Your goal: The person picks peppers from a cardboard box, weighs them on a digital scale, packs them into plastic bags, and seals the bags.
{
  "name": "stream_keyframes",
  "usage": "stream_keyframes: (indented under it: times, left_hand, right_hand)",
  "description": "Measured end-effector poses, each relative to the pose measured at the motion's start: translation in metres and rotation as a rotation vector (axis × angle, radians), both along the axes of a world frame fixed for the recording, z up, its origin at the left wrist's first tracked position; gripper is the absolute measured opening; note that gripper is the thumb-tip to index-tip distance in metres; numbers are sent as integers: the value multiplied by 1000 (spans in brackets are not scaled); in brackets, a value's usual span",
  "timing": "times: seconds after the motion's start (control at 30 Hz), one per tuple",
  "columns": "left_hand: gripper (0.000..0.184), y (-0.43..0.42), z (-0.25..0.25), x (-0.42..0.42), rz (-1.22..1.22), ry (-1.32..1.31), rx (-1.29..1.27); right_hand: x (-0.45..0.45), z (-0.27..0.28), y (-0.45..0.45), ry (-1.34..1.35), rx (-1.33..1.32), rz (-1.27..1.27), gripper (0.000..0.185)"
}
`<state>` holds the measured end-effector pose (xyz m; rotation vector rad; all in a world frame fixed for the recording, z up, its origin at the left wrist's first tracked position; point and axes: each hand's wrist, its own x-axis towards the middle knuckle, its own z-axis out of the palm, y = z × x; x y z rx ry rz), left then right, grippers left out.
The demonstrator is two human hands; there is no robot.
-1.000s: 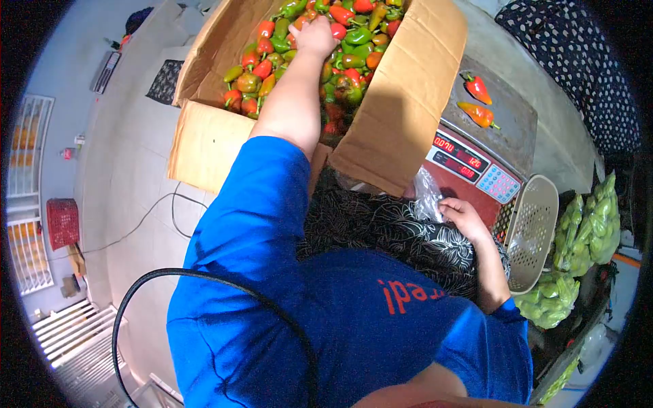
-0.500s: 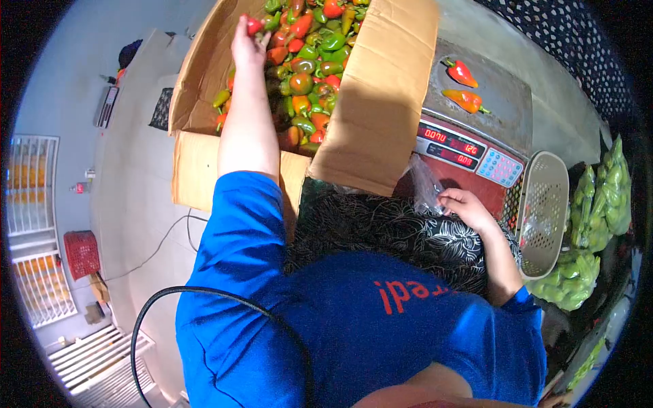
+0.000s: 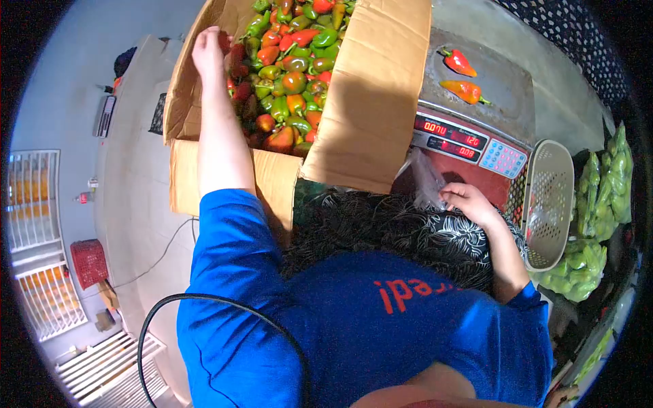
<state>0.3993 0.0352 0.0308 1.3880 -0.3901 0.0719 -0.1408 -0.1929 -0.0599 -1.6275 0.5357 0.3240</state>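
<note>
My left hand (image 3: 208, 53) is inside the cardboard box (image 3: 371, 102), near its left wall. Its fingers are bent round a dark red pepper (image 3: 224, 42), partly hidden and in shadow. Red, green and orange peppers (image 3: 294, 83) fill the box beside that hand. To the right, my right hand (image 3: 466, 199) pinches a clear plastic bag (image 3: 427, 180), which hangs loosely in front of the weighing scale (image 3: 442, 156). On the scale's metal plate lie a red pepper (image 3: 460, 62) and an orange pepper (image 3: 465, 91), apart from each other.
A beige perforated basket (image 3: 549, 204) stands right of the scale. Beyond it are plastic bags of green produce (image 3: 575, 268). On the floor at left sit a red crate (image 3: 89, 263) and a thin cable (image 3: 160, 262). A black cable (image 3: 204, 296) loops over my left sleeve.
My left hand has moved left across the box, from over the peppers to beside the left wall. My right hand keeps its hold on the plastic bag, nearly still.
</note>
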Motion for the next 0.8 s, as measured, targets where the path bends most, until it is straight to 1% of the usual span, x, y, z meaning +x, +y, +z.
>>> stream_keyframes:
  times: [0.03,0.07,0.1,0.17,0.23,0.27,0.3,0.4,0.5,0.6,0.67,0.7,0.73,0.8]
  left_hand:
    - [12,-1,-11,5,-17,-57,49]
    - [14,0,-21,10,109,-95,256]
    - [21,9,-47,36,203,-312,435]
    - [29,14,-44,18,505,-344,766]
    - [35,19,-39,13,548,-116,1098]
    - [35,22,-39,15,503,-149,1267]
    - [36,19,-37,17,454,-173,1378]
    - [34,4,-24,23,301,-231,1687]
    - [33,-8,-22,18,303,-189,1784]
    - [31,-15,-24,26,256,-167,1866]
    - [31,-22,-23,27,244,-204,1930]
    - [31,-24,-25,28,234,-220,1963]
    - [31,-26,-34,43,247,-182,2010]
    - [31,-28,-41,55,242,-177,2021]
  right_hand:
    - [1,2,2,9,5,3,21]
    - [2,7,3,16,8,6,21]
    - [3,11,3,23,8,8,22]
    - [1,4,0,19,10,14,22]
    - [-1,3,-2,3,-10,14,21]
    - [-1,5,-1,-4,-25,14,21]
    - [-1,5,-1,-11,-42,14,20]
    - [-3,-1,1,2,40,-24,21]
    - [0,0,0,39,24,-3,21]
    - [3,2,1,45,34,-16,22]
    - [7,6,1,73,49,-7,21]
    - [7,6,1,90,58,-2,21]
    - [7,3,1,105,57,-7,21]
    - [7,-1,0,81,53,-2,21]
